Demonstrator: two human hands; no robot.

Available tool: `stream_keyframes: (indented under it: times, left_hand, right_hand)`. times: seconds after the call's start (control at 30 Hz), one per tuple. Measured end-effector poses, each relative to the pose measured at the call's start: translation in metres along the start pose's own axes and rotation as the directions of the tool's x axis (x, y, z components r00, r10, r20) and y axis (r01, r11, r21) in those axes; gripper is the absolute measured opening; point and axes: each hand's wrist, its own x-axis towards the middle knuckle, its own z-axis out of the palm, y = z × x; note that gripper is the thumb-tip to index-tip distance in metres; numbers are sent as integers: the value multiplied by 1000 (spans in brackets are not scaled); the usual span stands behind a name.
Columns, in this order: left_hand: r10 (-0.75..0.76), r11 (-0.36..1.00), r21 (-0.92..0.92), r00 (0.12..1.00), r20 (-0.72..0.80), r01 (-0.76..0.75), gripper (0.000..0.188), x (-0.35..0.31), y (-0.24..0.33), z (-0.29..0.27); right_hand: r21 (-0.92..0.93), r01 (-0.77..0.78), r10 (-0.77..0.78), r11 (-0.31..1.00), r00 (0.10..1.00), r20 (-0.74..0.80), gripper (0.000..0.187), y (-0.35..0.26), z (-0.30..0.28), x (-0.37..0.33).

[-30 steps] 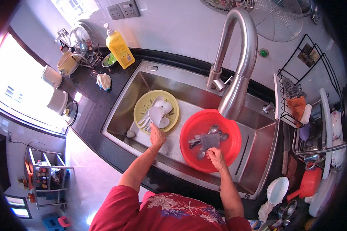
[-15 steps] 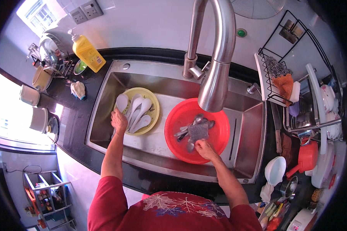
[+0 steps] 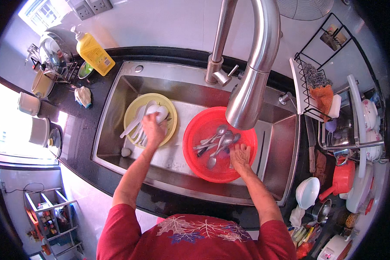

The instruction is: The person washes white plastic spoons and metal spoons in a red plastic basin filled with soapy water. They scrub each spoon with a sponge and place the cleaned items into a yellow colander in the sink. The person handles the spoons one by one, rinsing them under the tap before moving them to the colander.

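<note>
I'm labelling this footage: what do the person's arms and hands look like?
The left hand and right hand are bare. Short dark red sleeves leave the forearms uncovered, and the matching shirt carries white and blue leaf shapes.

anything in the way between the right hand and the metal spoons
Nothing visible: the right hand is over the right side of the red basin, close beside the metal spoons. What lies beneath the hand is hidden.

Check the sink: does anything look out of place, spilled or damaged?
A pale lump lies loose in the near-left corner of the sink, odd because the spoons sit in the yellow basin and red basin. I can't tell what it is. No spill or damage shows.
</note>
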Motion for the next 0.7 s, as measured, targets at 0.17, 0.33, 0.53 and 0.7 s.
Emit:
stream_keyframes:
  times: [0.17,0.33,0.53,0.7]
  left_hand:
    - [4,725,-612,887,462,315,19,-63,55,62]
    - [-390,436,-324,500,773,840,17,-97,102,70]
    - [-399,543,-291,547,736,787,18,-124,75,123]
    - [-258,189,-477,512,820,859,15,-124,109,94]
  right_hand:
    - [0,438,-407,899,835,-370,17,-28,1,29]
    - [137,163,-139,977,976,-170,14,-37,39,21]
    - [290,130,-120,948,991,-53,10,-25,43,12]
    - [927,-121,-76,355,985,157,11,-13,31,13]
